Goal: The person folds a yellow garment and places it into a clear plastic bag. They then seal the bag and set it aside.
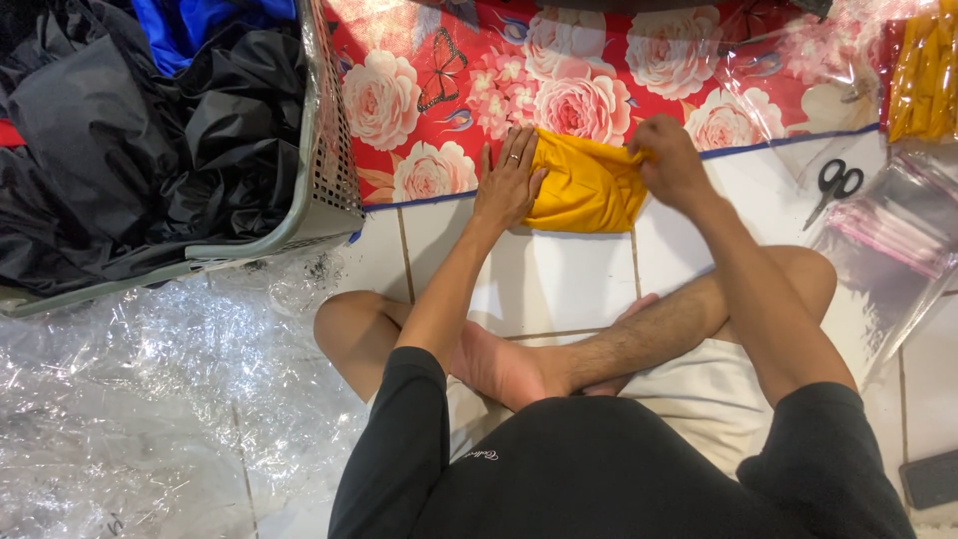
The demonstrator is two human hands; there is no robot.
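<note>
Cloth is the thing in hand: a folded mustard-yellow fabric garment point(587, 186) is laid on the white tiled floor point(559, 284), at the near edge of a red plastic sheet printed with pink roses point(599, 70). Its left side is pressed flat under the left hand point(509, 185), fingers spread and open, a ring worn on one. Its upper right corner is pinched in the closed right hand point(667, 160).

Slippage could be judged the main risk: the tile and the glossy sheet look smooth, so the fold might be dragged askew if the corner is pulled harder than the flat palm can hold. The bundle could also spring open where the cloth is bunched at the pinch.

Black-handled scissors point(836, 185) lie well apart to the right, beside a stack of clear plastic bags point(898, 235); a sweeping elbow might scatter these. A grey mesh basket point(324, 170) of dark clothing stands to the left, with crumpled clear film point(150, 399) spread nearby, on which loose cloth could be snagged.
</note>
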